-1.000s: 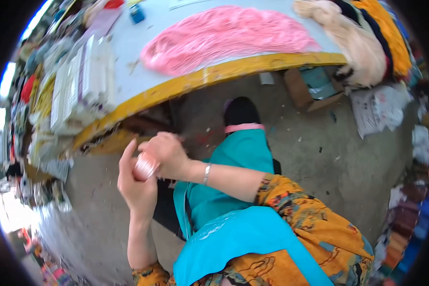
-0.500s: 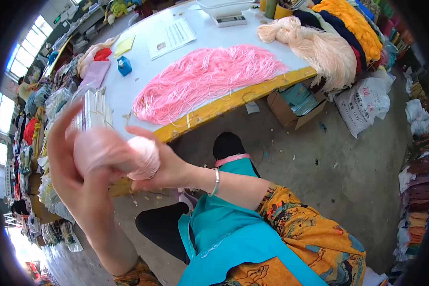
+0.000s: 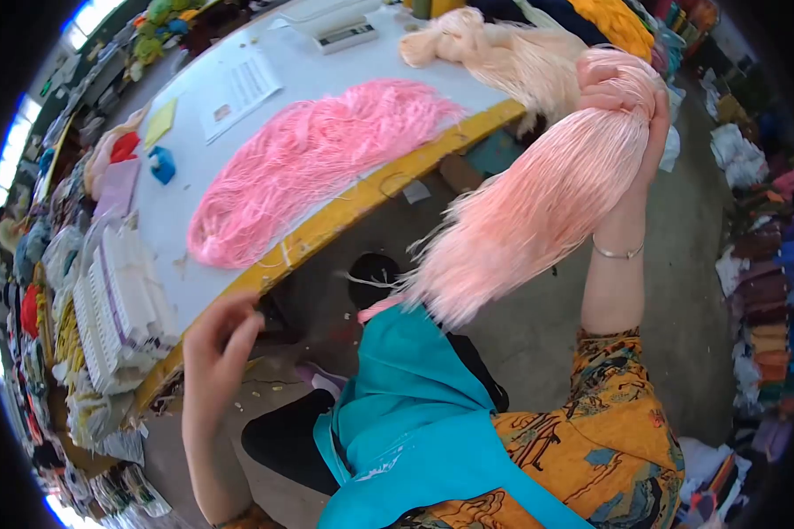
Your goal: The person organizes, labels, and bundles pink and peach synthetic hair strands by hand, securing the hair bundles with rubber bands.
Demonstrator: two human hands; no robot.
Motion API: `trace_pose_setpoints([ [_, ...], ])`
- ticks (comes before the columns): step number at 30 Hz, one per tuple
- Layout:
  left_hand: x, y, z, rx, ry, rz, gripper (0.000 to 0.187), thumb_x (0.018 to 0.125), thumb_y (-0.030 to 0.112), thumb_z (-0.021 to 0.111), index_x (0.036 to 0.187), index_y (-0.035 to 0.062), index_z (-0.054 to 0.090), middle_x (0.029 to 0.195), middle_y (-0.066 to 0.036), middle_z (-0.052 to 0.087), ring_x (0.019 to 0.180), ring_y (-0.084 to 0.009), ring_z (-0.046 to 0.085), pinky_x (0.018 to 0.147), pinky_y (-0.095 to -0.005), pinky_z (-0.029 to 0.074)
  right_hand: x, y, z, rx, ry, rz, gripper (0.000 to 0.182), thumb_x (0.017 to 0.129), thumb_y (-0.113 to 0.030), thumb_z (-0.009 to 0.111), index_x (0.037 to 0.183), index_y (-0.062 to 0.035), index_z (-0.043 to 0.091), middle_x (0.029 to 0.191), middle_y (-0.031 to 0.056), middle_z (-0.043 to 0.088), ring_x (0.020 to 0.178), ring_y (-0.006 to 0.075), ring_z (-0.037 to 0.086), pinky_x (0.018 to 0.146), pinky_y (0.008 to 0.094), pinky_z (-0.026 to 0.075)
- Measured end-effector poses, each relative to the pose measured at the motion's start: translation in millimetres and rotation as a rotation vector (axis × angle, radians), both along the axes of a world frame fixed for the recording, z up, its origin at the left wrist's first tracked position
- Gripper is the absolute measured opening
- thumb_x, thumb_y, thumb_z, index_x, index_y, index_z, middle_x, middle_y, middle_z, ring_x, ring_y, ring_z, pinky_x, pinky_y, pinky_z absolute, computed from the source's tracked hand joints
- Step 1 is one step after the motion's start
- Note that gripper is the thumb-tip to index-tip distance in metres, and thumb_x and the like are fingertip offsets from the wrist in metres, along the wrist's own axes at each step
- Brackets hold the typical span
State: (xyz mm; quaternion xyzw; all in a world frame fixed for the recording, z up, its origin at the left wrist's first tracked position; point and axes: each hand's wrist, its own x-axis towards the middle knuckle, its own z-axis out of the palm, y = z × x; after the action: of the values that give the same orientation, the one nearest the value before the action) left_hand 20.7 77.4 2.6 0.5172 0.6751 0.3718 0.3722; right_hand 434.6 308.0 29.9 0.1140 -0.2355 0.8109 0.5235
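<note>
My right hand (image 3: pixel 637 108) is raised at the upper right and grips the top of a pale pink bundle of yarn strands (image 3: pixel 531 207), which hangs down and to the left with its loose ends fanned out above my lap. My left hand (image 3: pixel 216 350) is low at the left, fingers loosely apart, holding nothing, close to the yellow edge of the table (image 3: pixel 344 210). A brighter pink heap of yarn (image 3: pixel 300 163) lies spread on the white tabletop. A cream-coloured skein (image 3: pixel 494 48) lies at the table's far end.
Papers (image 3: pixel 238 88), a blue object (image 3: pixel 161 164) and a scale (image 3: pixel 344 33) lie on the table. White stacked packs (image 3: pixel 115 309) sit at its left end. Cardboard box (image 3: pixel 476 159) under the table; piles of coloured yarn and cloth line the right side.
My right hand has swung up to the right, drawing the pale pink yarn out into a long hanging bundle. My left hand has let go of it and dropped low.
</note>
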Motion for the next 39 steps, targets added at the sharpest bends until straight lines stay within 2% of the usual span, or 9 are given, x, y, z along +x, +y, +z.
trace_pose_setpoints([
  [5,-26.1,-48.9,-84.3,-0.285,-0.071,0.105,0.025,0.094,0.011,0.058,0.114,-0.0006,0.064,0.088,-0.003,0.066,0.084,-0.0097,0.061,0.078,-0.0234,0.047,129.9,71.6,-58.6,-0.288,-0.09,-0.589,0.042,0.09,-0.031,0.048,0.107,0.0074,0.051,0.105,0.0226,0.056,0.09,0.033,0.057,0.08,0.0402,0.052],
  [11,-51.7,-107.1,-136.0,-0.366,-0.267,0.344,0.026,0.098,0.015,0.054,0.117,-0.0004,0.062,0.089,-0.004,0.065,0.085,-0.0109,0.061,0.079,-0.0243,0.049,222.2,166.6,-67.0,-0.357,-0.457,-1.103,0.059,0.093,-0.047,0.038,0.107,0.0076,0.053,0.103,0.0216,0.061,0.09,0.0334,0.059,0.083,0.0437,0.051],
  [13,-48.6,-113.0,-145.0,-0.382,-0.341,0.469,0.026,0.098,0.015,0.053,0.117,-0.0005,0.062,0.089,-0.004,0.065,0.085,-0.0108,0.061,0.08,-0.0235,0.05,205.2,189.0,-44.7,-0.248,-0.764,-1.301,0.058,0.093,-0.049,0.039,0.108,0.0047,0.054,0.109,0.018,0.062,0.094,0.0312,0.06,0.085,0.0432,0.051],
  [14,-47.3,-113.7,-147.8,-0.382,-0.346,0.477,0.026,0.098,0.015,0.053,0.117,-0.0005,0.062,0.089,-0.004,0.065,0.085,-0.0108,0.061,0.08,-0.0235,0.05,202.8,212.2,-34.5,-0.239,-0.781,-1.37,0.06,0.095,-0.048,0.037,0.097,0.0077,0.061,0.092,0.0205,0.067,0.09,0.0349,0.063,0.091,0.0426,0.05],
  [18,-42.2,-100.8,-155.1,-0.421,-0.36,0.517,0.026,0.099,0.018,0.053,0.117,0.0012,0.062,0.089,-0.003,0.064,0.084,-0.0101,0.061,0.078,-0.0224,0.05,172.9,332.0,33.4,-0.25,-0.851,-1.473,0.052,0.094,-0.045,0.043,0.096,0.0032,0.064,0.093,0.0181,0.068,0.09,0.0299,0.064,0.089,0.0392,0.051],
  [25,-21.2,-52.8,-170.3,-0.445,-0.289,0.277,0.028,0.096,0.017,0.056,0.116,-0.0014,0.063,0.093,-0.006,0.067,0.089,-0.0132,0.062,0.084,-0.0273,0.048,58.7,411.0,-94.7,0.261,-1.79,-1.458,0.038,0.093,-0.035,0.054,0.101,-0.0004,0.067,0.098,0.0121,0.07,0.089,0.0204,0.064,0.085,0.0329,0.051],
  [29,2.1,-36.5,-174.6,-0.449,-0.276,0.201,0.031,0.094,0.015,0.058,0.119,-0.0031,0.062,0.1,-0.008,0.069,0.095,-0.014,0.064,0.088,-0.0277,0.048,31.2,382.3,-133.7,0.592,-1.935,-1.514,0.031,0.093,-0.03,0.06,0.104,-0.0025,0.069,0.101,0.0087,0.071,0.089,0.015,0.065,0.082,0.0293,0.051],
  [33,19.9,-27.1,-193.2,-0.446,-0.32,0.187,0.029,0.093,0.014,0.059,0.117,-0.0018,0.063,0.096,-0.008,0.069,0.09,-0.0133,0.065,0.081,-0.0263,0.05,18.8,286.6,-126.7,0.883,-1.722,-1.474,0.025,0.092,-0.024,0.066,0.107,-0.0046,0.07,0.104,0.0053,0.072,0.088,0.0096,0.065,0.079,0.0257,0.051],
  [39,40.6,-2.0,-224.1,-0.322,-0.217,0.106,0.031,0.09,0.012,0.064,0.119,0.0017,0.063,0.11,-0.011,0.064,0.09,-0.018,0.066,0.079,-0.0287,0.051,-89.3,8.5,-165.7,1.207,-1.674,-0.679,0.01,0.086,-0.011,0.067,0.093,-0.0044,0.068,0.092,0.0097,0.068,0.086,0.0229,0.066,0.078,0.0322,0.053],
])
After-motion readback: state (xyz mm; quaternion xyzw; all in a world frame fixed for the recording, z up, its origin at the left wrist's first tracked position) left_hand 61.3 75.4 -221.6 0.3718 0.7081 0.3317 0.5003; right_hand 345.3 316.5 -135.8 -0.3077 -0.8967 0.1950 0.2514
